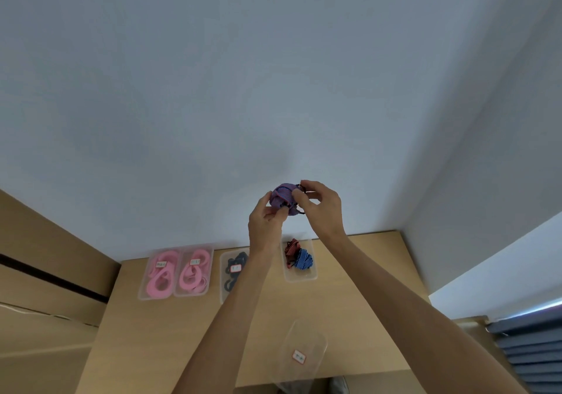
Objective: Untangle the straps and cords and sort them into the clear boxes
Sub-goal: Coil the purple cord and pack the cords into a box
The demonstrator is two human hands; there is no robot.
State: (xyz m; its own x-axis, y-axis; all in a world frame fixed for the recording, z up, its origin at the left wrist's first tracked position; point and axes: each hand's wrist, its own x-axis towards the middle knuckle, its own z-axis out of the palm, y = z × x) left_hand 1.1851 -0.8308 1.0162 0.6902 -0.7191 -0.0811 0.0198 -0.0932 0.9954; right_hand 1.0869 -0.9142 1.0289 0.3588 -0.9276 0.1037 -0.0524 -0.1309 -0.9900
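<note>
A: Up in front of the wall, purple strap wad [284, 199] pinched by both hands, left hand [265, 220] + right hand [319, 208]. Balled up, no clear long axis.

B: Below on the desk [359, 287]: pink strap boxes [176, 272], red/blue cords box [299, 260], left forearm hiding the dark-cord box [232, 269].

Two bare forearms reach up from the bottom edge, no sleeve visible on either; the left hand [265, 217] and right hand [320, 208] show no gloves, rings, watch or wristbands.
</note>
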